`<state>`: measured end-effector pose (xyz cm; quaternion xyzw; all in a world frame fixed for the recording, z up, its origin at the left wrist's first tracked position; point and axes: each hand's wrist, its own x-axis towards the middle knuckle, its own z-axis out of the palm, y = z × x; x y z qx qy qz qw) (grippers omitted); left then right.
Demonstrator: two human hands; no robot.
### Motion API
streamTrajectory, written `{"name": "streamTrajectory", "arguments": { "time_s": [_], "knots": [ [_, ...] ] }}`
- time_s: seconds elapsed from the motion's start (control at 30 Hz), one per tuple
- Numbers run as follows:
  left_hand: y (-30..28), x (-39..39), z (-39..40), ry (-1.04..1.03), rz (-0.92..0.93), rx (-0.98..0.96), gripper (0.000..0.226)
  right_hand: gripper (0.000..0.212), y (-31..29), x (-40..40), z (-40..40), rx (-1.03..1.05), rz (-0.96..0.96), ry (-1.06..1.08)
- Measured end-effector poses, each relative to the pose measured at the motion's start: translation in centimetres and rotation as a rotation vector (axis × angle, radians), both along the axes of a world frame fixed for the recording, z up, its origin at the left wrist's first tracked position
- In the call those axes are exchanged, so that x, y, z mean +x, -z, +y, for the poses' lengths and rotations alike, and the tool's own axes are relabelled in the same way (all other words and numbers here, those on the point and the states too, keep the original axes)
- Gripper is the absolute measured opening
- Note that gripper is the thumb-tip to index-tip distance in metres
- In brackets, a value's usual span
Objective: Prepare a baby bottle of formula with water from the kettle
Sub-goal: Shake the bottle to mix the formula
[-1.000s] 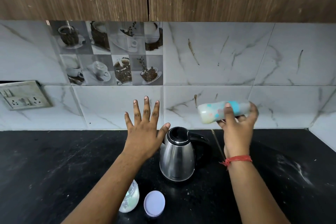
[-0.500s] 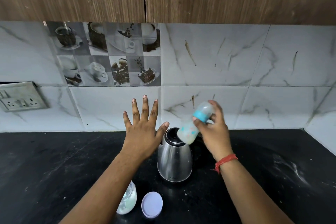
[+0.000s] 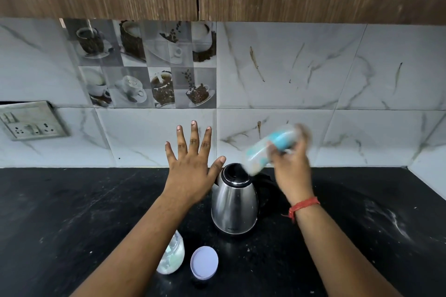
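Bottle (image 3: 268, 149) swings tilted and blurred above kettle (image 3: 233, 200) since a second ago; we judge shaking (mixing stage); right hand (image 3: 289, 166) clasps it, left hand (image 3: 190, 171) splayed empty

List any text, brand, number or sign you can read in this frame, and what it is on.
None can be read.
Kettle: a small dark mark low on the steel body, too small to read.
Bottle in the right hand: blue and coloured print, motion-blurred; no letters can be made out.
Lid: plain, no text.
Jar: mostly hidden by the left arm, no label seen.
Socket plate: no legible marking.
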<state>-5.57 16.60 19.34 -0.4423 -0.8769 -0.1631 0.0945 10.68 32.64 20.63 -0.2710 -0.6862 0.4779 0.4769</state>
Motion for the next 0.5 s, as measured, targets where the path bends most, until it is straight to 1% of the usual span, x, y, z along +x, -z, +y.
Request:
{"name": "streamTrajectory", "arguments": {
  "time_s": [0.03,0.07,0.1,0.17,0.2,0.23,0.27,0.3,0.33,0.37,0.4,0.47,0.5],
  "knots": [
    [0.0,0.0,0.0,-0.001,0.004,0.001,0.083,0.070,0.8,-0.3,0.0,0.046,-0.179,-0.102],
    [0.0,-0.1,0.1,-0.002,0.006,0.005,0.083,0.069,1.0,-0.3,-0.1,0.026,-0.210,-0.109],
    [0.0,-0.1,0.0,-0.003,0.005,0.011,0.083,0.068,0.9,-0.1,0.0,0.027,-0.175,-0.084],
    [0.1,-0.1,0.0,-0.003,-0.002,0.014,0.082,0.066,0.2,0.4,0.5,-0.108,0.139,0.059],
    [0.2,-0.1,0.0,-0.002,-0.006,0.007,0.082,0.066,0.4,0.4,0.7,-0.123,0.229,0.102],
    [0.3,-0.1,-0.1,-0.001,-0.010,0.001,0.082,0.067,0.3,0.2,0.6,-0.094,0.212,0.103],
    [0.4,-0.1,-0.1,0.002,-0.011,-0.002,0.082,0.070,0.6,0.0,0.5,-0.034,0.069,0.064],
    [0.4,-0.1,-0.1,0.004,-0.009,0.000,0.082,0.072,1.3,-0.4,0.2,0.037,-0.165,-0.033],
    [0.4,-0.1,0.0,0.005,-0.007,0.005,0.081,0.072,2.0,-0.5,0.0,0.078,-0.337,-0.117],
    [0.4,-0.2,0.0,0.005,-0.009,0.011,0.081,0.071,2.2,-0.4,0.0,0.067,-0.365,-0.123],
    [0.4,-0.2,0.0,0.005,-0.012,0.017,0.082,0.068,2.0,-0.1,0.0,0.039,-0.285,-0.078],
    [0.4,-0.3,0.0,0.002,-0.013,0.015,0.082,0.064,1.2,0.5,0.5,-0.090,0.094,0.112],
    [0.5,-0.3,0.0,0.003,-0.015,0.009,0.082,0.064,0.9,0.6,0.7,-0.113,0.210,0.160]
  ]
}}
